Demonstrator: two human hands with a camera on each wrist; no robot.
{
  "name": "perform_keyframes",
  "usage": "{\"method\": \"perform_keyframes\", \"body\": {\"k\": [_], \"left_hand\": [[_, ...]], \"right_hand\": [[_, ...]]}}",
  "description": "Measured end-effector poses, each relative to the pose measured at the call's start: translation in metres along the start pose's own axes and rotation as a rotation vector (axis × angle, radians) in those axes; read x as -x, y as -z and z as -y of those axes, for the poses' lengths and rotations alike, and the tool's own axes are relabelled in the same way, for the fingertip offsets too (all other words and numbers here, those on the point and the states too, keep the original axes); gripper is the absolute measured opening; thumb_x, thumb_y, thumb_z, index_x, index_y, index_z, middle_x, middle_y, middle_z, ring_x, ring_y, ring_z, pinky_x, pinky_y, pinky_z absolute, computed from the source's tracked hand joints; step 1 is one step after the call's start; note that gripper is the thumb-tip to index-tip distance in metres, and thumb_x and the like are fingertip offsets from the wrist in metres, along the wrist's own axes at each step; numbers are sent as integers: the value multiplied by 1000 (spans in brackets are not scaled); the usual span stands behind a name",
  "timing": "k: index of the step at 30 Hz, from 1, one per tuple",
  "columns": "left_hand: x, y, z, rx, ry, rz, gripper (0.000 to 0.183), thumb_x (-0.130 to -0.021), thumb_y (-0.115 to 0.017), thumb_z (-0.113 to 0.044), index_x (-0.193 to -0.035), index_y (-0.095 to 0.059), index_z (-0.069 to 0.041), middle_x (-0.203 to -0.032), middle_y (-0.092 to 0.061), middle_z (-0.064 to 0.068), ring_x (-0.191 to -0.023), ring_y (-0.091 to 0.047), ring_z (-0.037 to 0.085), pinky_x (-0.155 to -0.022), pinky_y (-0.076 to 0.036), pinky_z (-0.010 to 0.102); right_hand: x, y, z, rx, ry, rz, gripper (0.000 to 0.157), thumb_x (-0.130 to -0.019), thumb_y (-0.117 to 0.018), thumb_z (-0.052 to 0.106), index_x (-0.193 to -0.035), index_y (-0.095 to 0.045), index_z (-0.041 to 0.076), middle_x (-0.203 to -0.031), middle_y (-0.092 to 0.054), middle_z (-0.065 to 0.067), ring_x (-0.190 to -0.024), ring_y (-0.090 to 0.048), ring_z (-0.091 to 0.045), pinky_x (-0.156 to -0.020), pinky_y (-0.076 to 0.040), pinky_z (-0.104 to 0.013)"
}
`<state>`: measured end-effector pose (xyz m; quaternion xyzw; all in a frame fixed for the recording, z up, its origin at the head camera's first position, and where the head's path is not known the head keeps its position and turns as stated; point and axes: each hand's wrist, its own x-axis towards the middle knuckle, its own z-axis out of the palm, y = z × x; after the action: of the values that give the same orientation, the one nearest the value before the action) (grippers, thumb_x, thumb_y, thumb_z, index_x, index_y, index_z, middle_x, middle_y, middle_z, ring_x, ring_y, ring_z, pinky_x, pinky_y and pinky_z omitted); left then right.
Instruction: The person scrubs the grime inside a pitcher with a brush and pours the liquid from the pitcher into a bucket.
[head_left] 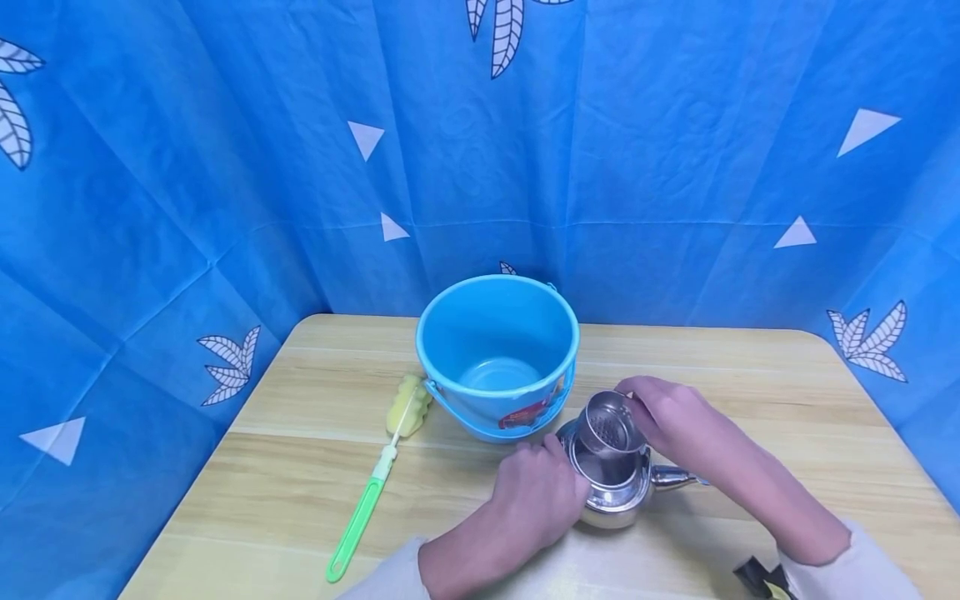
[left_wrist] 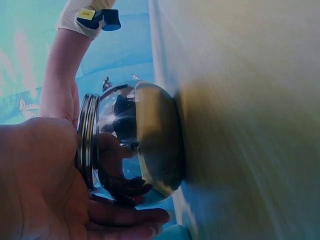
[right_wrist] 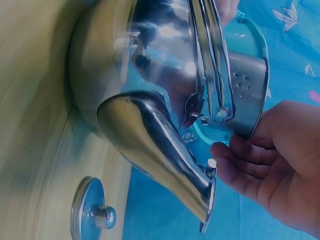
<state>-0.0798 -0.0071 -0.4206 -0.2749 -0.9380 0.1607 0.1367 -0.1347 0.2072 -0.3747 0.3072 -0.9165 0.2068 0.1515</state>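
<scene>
A shiny stainless steel teapot stands on the table without its lid, its spout pointing right. My left hand steadies the pot from the left, fingers curved round its side near the rim in the left wrist view. With my right hand I pinch the rim of a perforated metal strainer basket. The basket is tilted and sits partly above the pot's mouth. Its lower edge is hidden behind the rim in the right wrist view.
A light blue bucket stands just behind the pot. To its left lies a sponge brush with a green handle. The round metal lid lies on the table near the spout. Blue curtain hangs behind the table.
</scene>
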Motion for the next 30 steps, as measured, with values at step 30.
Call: {"method": "perform_keyframes", "body": {"k": [30], "left_hand": [[-1, 3, -1, 192, 138, 83, 30, -94, -52, -33, -78, -55, -8, -68, -48, 2, -53, -42, 16, -38, -29, 28]], "right_hand": [[3, 11, -31, 62, -151, -129, 18, -88, -64, -7, -105, -70, -6, -62, -53, 4, -52, -35, 0, -45, -36, -20]]}}
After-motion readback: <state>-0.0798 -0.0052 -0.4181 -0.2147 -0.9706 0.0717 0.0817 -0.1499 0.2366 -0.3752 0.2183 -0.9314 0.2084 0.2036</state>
